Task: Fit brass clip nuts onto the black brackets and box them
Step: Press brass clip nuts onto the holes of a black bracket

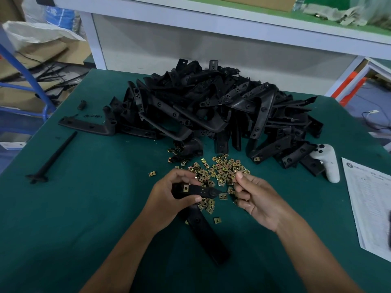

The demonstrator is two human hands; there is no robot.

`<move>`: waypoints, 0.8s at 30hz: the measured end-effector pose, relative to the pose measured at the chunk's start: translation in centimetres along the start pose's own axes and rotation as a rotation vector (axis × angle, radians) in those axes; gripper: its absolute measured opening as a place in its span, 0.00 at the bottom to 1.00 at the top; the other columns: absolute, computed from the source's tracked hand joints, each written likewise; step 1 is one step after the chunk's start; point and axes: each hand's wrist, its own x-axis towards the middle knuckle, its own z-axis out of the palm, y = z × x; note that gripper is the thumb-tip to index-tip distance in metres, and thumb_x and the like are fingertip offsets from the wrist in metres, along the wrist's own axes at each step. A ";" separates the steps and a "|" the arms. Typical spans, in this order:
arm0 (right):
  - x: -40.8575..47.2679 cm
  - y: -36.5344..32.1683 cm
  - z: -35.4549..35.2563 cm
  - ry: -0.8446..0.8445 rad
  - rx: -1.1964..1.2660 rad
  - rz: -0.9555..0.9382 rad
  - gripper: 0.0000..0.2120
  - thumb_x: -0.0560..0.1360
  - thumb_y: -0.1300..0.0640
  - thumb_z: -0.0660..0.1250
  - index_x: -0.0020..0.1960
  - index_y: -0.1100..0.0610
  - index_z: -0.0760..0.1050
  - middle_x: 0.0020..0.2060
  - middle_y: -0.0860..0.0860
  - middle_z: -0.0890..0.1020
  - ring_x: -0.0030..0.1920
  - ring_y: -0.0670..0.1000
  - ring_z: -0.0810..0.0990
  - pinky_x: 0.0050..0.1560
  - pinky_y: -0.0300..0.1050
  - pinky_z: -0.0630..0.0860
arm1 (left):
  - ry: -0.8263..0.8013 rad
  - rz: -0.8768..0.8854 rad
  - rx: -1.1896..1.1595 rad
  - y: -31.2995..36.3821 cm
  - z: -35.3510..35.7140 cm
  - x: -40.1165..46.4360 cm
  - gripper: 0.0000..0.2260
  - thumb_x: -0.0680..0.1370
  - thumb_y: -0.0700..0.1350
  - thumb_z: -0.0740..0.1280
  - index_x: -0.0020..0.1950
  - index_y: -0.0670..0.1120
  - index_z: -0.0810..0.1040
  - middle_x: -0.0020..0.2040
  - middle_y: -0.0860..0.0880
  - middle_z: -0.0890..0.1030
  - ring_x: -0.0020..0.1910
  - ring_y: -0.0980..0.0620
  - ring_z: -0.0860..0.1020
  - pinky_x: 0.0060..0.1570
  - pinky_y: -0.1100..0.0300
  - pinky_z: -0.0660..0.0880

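Note:
My left hand [172, 197] grips a black L-shaped bracket [203, 227] near its bend. One brass clip nut [186, 188] sits on the bracket's upper arm. My right hand [252, 196] hovers just right of the bracket tip with curled fingers; whether it pinches a nut I cannot make out. A scatter of loose brass clip nuts [222, 170] lies on the green table between and beyond my hands. Behind them rises a big heap of black brackets [211, 106].
A white game controller [326, 161] lies at the heap's right end, with printed paper sheets [368, 199] at the right table edge. A black rod with a flanged foot [53, 159] and a single bracket [84, 125] lie at left. Cardboard and bags sit off the table's left.

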 end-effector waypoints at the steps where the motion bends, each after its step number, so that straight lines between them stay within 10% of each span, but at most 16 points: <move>1: 0.0 0.1 0.2 0.014 -0.043 -0.018 0.11 0.70 0.48 0.73 0.40 0.56 0.83 0.30 0.48 0.74 0.27 0.42 0.66 0.24 0.33 0.65 | 0.003 0.000 0.003 0.1 0.0 0.0 0.21 0.69 0.42 0.81 0.55 0.59 0.79 0.53 0.55 0.86 0.54 0.57 0.82 0.55 0.63 0.77; 7: 0.3 0.4 0.8 0.037 -0.102 -0.039 0.14 0.79 0.50 0.66 0.56 0.56 0.86 0.36 0.46 0.76 0.32 0.43 0.67 0.31 0.35 0.66 | 0.017 -0.001 0.027 0.5 0.1 0.0 0.20 0.67 0.54 0.78 0.56 0.62 0.77 0.53 0.56 0.85 0.57 0.55 0.82 0.61 0.42 0.77; 12: 0.2 0.2 1.1 0.004 -0.220 -0.059 0.10 0.80 0.64 0.67 0.56 0.56 0.85 0.40 0.45 0.83 0.34 0.42 0.69 0.32 0.35 0.68 | 0.010 -0.004 0.023 0.4 0.0 0.0 0.21 0.68 0.54 0.78 0.57 0.62 0.77 0.54 0.56 0.85 0.58 0.55 0.81 0.62 0.42 0.77; 24: 0.9 0.5 1.7 0.022 -0.212 -0.038 0.04 0.77 0.60 0.71 0.49 0.54 0.84 0.39 0.45 0.81 0.33 0.42 0.70 0.32 0.35 0.67 | 0.009 0.006 -0.004 0.1 0.1 0.0 0.21 0.68 0.52 0.79 0.57 0.62 0.77 0.54 0.55 0.85 0.57 0.55 0.82 0.57 0.55 0.78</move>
